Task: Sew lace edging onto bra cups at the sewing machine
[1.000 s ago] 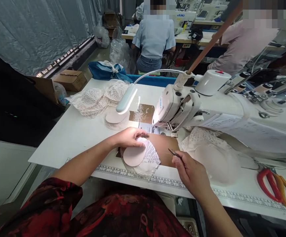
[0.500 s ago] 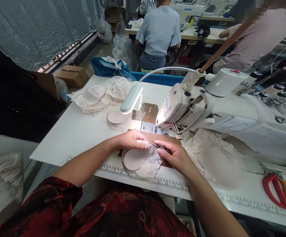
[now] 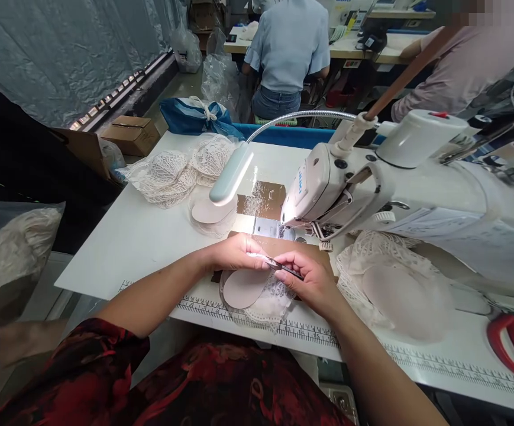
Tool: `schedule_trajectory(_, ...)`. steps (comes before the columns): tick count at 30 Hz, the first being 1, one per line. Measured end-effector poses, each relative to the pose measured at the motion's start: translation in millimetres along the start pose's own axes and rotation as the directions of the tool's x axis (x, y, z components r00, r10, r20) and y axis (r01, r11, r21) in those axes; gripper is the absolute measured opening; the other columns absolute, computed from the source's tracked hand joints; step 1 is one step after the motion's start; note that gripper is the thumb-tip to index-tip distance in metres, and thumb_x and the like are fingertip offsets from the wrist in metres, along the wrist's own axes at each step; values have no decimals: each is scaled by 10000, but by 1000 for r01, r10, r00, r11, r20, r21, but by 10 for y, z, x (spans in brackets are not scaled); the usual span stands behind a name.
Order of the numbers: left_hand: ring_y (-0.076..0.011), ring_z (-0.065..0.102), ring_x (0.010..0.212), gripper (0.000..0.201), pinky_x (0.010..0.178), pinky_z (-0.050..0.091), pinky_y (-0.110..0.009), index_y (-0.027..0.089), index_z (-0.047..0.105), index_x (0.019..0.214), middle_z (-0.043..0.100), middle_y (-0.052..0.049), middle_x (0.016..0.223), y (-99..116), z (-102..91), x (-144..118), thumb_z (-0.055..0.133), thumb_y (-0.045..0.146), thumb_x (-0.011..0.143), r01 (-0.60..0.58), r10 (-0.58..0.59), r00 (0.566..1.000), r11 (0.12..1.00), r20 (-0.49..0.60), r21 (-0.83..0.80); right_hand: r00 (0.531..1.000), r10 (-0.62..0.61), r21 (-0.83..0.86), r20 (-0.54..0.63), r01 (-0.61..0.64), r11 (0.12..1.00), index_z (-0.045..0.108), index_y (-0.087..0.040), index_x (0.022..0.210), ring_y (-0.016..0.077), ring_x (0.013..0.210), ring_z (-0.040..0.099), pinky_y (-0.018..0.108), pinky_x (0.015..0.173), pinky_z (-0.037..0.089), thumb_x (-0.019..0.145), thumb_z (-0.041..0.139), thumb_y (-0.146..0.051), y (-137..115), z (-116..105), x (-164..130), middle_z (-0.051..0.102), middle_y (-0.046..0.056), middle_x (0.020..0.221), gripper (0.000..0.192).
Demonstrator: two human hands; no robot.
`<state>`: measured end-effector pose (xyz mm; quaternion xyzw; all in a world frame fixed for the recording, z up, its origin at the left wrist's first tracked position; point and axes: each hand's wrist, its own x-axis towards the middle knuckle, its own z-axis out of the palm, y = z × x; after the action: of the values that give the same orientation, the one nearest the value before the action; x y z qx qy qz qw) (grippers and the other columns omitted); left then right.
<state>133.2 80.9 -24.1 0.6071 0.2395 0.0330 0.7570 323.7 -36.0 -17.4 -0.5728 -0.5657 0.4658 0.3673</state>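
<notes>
My left hand (image 3: pixel 241 252) pinches the upper edge of a white lace bra cup (image 3: pixel 245 289) with a smooth oval pad, close to the table's front edge. In my right hand (image 3: pixel 307 278) is a small pair of dark thread snips (image 3: pixel 283 268), fingers closed round it. The tips of the snips touch or nearly touch the edge at my left thumb; whether the blades are apart I cannot tell. Just beyond both hands stands a white sewing machine (image 3: pixel 327 186), its needle area lit by a lamp (image 3: pixel 232 173).
Stacked lace cups (image 3: pixel 163 174) lie at the back left, a single cup (image 3: pixel 212 210) nearer. More lace pieces (image 3: pixel 390 290) and red-handled scissors (image 3: pixel 511 349) lie at right. A bare forearm (image 3: pixel 21 346) and a bag (image 3: pixel 17 254) appear at lower left. Co-workers (image 3: pixel 287 53) sit ahead.
My right hand has brought the snips left to the edge held by my left hand. Another person's forearm has appeared at lower left, and the bag there has shifted up and right.
</notes>
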Motion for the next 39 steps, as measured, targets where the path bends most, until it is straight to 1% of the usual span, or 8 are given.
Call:
schedule_trajectory(5,-102,519,591,341,552,407,-224,102,738,808,597,4,630,-1,-4,0,752,437,744,-8,8,1000,998,0,65,997,21,-36,-75,-24,999,678,-197,915,174,787,641,306,698,509,832,604,-387,-28,21,-9,699,39,850,220)
schedule_trajectory(11,-144,587,706,331,636,457,-242,112,754,885,671,-37,749,14,24,3,754,407,735,-2,3,1000,998,-9,60,1000,13,-31,-13,-13,999,663,-191,946,154,696,614,277,616,489,817,620,-416,46,-36,-2,681,29,812,263)
schedule_trajectory(19,-73,412,539,380,474,279,-190,82,714,721,500,20,567,17,70,27,725,462,737,-27,23,1000,978,22,207,1000,1,-118,-7,-2,993,675,-202,917,158,749,613,280,671,481,854,581,-379,-12,42,22,684,25,847,210)
schedule_trajectory(26,-146,597,765,232,669,448,-207,123,728,837,679,-27,795,-2,78,61,688,345,784,-83,84,996,966,7,244,995,63,-1,-83,-63,998,557,-207,1202,185,789,640,308,697,524,781,660,-471,156,89,48,675,33,906,507)
schedule_trajectory(28,-150,606,819,203,720,455,-206,130,716,924,687,-20,861,25,16,45,661,275,793,-123,104,992,936,75,330,997,76,-102,-33,-79,992,549,-216,1248,206,839,643,330,748,520,791,649,-463,172,86,58,683,39,926,529)
schedule_trajectory(31,-140,594,789,294,692,450,-203,132,670,1046,668,0,869,114,-117,-42,663,197,760,-116,28,984,849,176,515,998,44,-243,39,-33,970,672,-213,994,233,889,629,338,798,491,853,546,-467,159,47,62,693,56,933,316)
schedule_trajectory(34,-118,557,683,274,594,407,-194,158,654,1033,626,27,780,236,-184,-184,641,198,763,-20,-51,995,715,81,699,999,44,-266,-14,-46,963,640,-214,804,187,685,565,272,627,452,836,527,-495,142,19,40,605,4,708,305)
schedule_trajectory(39,-138,553,786,183,668,393,-219,167,664,962,625,-15,867,393,-130,-488,629,247,801,-14,280,947,529,-159,848,992,68,-72,-103,-75,995,601,-217,744,152,644,504,223,576,404,784,561,-531,106,69,-23,560,-20,683,319)
